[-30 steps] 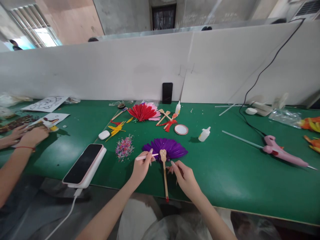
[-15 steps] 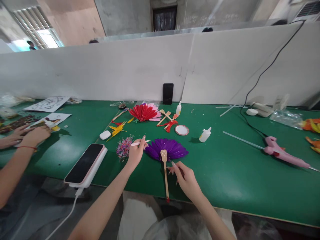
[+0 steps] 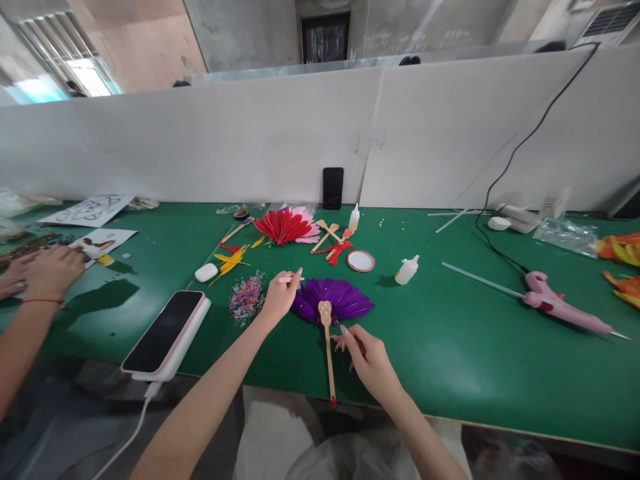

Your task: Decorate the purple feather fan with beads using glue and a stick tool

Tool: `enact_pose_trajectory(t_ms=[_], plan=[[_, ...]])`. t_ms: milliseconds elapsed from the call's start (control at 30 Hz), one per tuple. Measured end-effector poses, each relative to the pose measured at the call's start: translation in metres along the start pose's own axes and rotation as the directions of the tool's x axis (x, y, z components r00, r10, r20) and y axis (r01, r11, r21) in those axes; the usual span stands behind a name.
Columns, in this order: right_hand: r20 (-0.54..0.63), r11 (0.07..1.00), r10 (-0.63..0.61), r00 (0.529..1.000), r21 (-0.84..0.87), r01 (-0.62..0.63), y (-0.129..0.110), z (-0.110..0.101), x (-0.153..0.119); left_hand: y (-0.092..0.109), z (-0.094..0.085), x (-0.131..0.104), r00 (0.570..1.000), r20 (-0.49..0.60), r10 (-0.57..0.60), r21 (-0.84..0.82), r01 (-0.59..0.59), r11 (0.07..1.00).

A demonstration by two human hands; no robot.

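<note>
A purple feather fan [image 3: 345,300] with a wooden handle [image 3: 329,360] lies on the green table, its handle toward me. My left hand [image 3: 281,293] is pinched on a thin pale stick [image 3: 291,280] at the fan's left edge. Just right of the handle is my right hand [image 3: 365,353], its thumb and fingers drawn together close to the fan's base; whatever they hold is too small to make out. A pile of small colourful pieces [image 3: 246,299] lies left of my left hand.
A red feather fan [image 3: 283,227], yellow feathers [image 3: 231,261], a round dish [image 3: 361,261] and a white bottle [image 3: 407,270] lie beyond. A phone [image 3: 165,332] sits left, a pink glue gun [image 3: 565,308] right. Another person's hands [image 3: 50,270] work at far left.
My left hand has moved right, away from the pile of small pieces and up to the purple feathers, still pinching the stick. My right hand has barely moved.
</note>
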State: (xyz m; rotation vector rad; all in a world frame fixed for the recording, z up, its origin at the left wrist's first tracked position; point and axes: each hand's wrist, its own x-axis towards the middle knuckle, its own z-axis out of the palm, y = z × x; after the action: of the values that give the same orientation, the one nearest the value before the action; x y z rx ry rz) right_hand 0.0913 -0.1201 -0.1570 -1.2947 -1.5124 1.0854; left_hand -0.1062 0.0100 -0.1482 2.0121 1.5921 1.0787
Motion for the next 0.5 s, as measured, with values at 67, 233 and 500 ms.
enact_pose_trajectory(t_ms=[67,233,500], plan=[[-0.001,1.000,0.002,1.000,-0.004,-0.002,0.000,0.000,0.000,-0.004,0.001,0.000,1.000,-0.012,0.001,0.002,-0.001,1.000],[0.001,1.000,0.003,1.000,0.002,-0.003,0.001,0.000,-0.001,-0.006,-0.006,0.001,0.999,-0.043,0.013,0.032,-0.011,0.999],[0.005,0.999,-0.001,1.000,-0.047,0.001,0.002,-0.001,-0.002,-0.002,-0.008,0.003,0.996,0.001,0.088,0.086,-0.088,0.992]])
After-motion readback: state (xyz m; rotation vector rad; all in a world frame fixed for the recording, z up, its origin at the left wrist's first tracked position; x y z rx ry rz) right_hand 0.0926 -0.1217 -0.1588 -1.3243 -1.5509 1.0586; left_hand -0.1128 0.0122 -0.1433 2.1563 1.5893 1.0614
